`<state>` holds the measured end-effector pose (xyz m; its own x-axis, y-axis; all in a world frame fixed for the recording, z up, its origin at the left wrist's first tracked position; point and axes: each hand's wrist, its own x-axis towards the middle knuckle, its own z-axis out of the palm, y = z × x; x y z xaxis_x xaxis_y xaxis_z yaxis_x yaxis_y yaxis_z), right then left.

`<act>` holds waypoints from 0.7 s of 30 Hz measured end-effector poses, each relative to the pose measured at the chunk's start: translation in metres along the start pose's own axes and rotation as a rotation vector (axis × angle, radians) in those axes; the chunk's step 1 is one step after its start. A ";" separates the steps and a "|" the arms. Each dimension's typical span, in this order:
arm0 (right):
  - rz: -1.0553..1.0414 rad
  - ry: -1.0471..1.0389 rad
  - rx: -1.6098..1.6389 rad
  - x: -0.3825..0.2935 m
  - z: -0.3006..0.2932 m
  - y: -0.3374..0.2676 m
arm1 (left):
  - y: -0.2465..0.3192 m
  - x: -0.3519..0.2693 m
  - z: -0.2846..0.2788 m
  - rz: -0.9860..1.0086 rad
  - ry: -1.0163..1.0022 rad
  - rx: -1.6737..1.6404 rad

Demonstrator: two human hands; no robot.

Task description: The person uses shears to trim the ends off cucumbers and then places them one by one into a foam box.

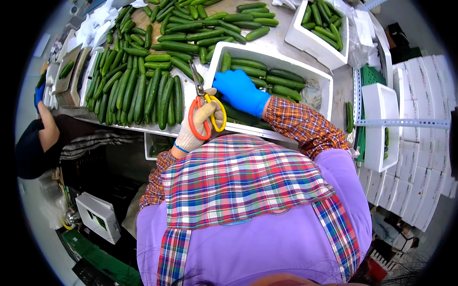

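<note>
My left hand [195, 127], in a cream knit glove, holds scissors [200, 93] with one red and one yellow handle. Their blades point away from me, beside the left wall of a white foam box [266, 53]. Over that box's left part is my right hand [239, 91], in a blue glove with its fingers curled down. A cucumber [225, 61] shows just beyond its knuckles; whether the fingers grip one is hidden. More cucumbers [284, 92] lie in the box, beside crumpled clear plastic [312, 94]. Left of the scissors, cucumbers [132, 93] are piled in rows along the table edge.
Loose cucumbers [193, 35] cover the table's far side. A second foam box [316, 48] of cucumbers stands far right, near a perforated metal rail [404, 123]. White cartons [417, 143] are stacked beyond. At far left, another person's blue-gloved hand [38, 93] holds a cucumber [41, 78].
</note>
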<state>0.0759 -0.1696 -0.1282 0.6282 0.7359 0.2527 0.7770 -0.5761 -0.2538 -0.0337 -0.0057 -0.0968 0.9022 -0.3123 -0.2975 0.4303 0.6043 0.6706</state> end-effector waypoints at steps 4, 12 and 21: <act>-0.134 -0.066 -0.021 -0.007 -0.026 0.003 | -0.002 0.000 -0.002 0.021 -0.027 -0.021; -0.102 -0.301 -0.186 -0.006 -0.031 0.020 | -0.004 0.006 -0.006 0.010 -0.049 -0.070; 0.560 -0.240 0.467 0.087 -0.143 0.035 | 0.000 0.002 0.001 0.030 -0.016 -0.069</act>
<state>0.1638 -0.1772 0.0182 0.8552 0.4665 -0.2256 0.2144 -0.7148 -0.6656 -0.0320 -0.0064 -0.0967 0.9142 -0.3052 -0.2667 0.4050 0.6621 0.6305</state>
